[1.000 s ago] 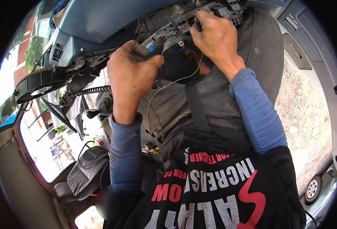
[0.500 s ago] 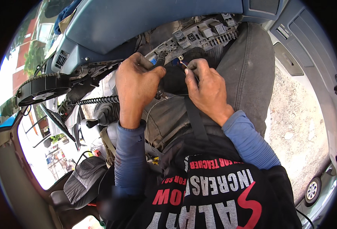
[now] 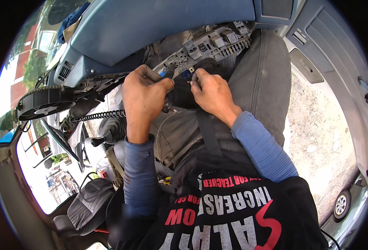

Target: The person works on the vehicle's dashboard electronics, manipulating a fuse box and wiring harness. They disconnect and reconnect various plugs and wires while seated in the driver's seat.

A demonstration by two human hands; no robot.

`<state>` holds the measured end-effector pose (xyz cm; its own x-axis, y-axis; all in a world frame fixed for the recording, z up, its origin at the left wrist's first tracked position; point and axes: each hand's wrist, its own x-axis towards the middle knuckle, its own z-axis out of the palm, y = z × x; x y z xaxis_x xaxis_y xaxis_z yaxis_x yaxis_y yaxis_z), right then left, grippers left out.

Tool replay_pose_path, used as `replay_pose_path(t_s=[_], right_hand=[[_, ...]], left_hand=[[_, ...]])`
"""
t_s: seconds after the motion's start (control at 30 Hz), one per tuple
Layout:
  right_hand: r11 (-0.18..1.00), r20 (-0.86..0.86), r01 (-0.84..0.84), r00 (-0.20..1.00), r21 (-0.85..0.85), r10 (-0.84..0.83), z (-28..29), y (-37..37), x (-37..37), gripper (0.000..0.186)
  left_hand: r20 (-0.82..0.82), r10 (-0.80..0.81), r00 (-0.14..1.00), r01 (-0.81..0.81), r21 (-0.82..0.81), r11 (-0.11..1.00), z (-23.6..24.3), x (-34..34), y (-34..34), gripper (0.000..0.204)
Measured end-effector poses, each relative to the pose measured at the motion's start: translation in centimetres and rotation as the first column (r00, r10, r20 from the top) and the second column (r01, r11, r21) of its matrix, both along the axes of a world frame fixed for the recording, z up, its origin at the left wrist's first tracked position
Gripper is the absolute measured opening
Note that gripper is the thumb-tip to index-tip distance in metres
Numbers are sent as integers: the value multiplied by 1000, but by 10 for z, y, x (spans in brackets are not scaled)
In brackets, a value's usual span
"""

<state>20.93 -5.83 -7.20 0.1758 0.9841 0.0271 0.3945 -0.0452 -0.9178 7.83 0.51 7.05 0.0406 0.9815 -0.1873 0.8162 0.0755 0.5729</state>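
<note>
The right hand (image 3: 213, 91) has moved off the grey fuse board (image 3: 210, 46).

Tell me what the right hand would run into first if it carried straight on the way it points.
The right hand points forward and left, so probably the small pale connector, with the grey panel just beyond; depth is unclear in this view.

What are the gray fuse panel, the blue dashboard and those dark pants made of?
Gray fuse panel: probably hard molded plastic, dull and dusty, with crisp slots.
Blue dashboard: plastic or vinyl, I can't tell which; it's smooth with a soft shine.
Dark pants: likely denim, faded and dull, with stitched seams and soft creases.
</note>
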Motion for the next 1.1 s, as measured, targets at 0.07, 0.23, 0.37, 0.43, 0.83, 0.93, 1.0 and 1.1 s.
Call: replay_pose_path(t_s=[0.07, 0.23, 0.37, 0.43, 0.83, 0.93, 1.0, 1.1], right_hand=[[973, -87, 181, 982, 146, -170, 15, 8, -2, 13], [994, 83, -34, 996, 106, 25, -14, 14, -8, 14], [977, -21, 185, 983, 110, -183, 5, 1, 4, 14], [961, 2, 218, 975, 168, -221, 6, 6, 2, 13], [961, -22, 220, 975, 168, -219, -1, 5, 2, 14], [956, 4, 212, 976, 205, -217, -3, 6, 2, 15], [958, 4, 210, 977, 197, -215, -3, 6, 1, 15], [947, -9, 212, 976, 241, -216, -3, 7, -1, 17]], left_hand=[[-12, -1, 1000, 0, -8, 1000, 0, -2, -2, 21], [-20, 0, 1000, 0, -12, 1000, 7, 9, -2, 19], [-16, 18, 1000, -19, -25, 1000, 10, 8, -1, 19], [-26, 6, 1000, -6, -33, 999, 12, 12, 0, 19], [21, -4, 1000, 4, 12, 1000, 3, -9, -10, 24], [-36, -54, 998, 55, 30, 998, 1, -8, -9, 24], [-15, -38, 999, 39, 10, 999, 4, -3, -10, 24], [-54, -27, 998, 27, 6, 1000, 3, 0, -10, 24]])
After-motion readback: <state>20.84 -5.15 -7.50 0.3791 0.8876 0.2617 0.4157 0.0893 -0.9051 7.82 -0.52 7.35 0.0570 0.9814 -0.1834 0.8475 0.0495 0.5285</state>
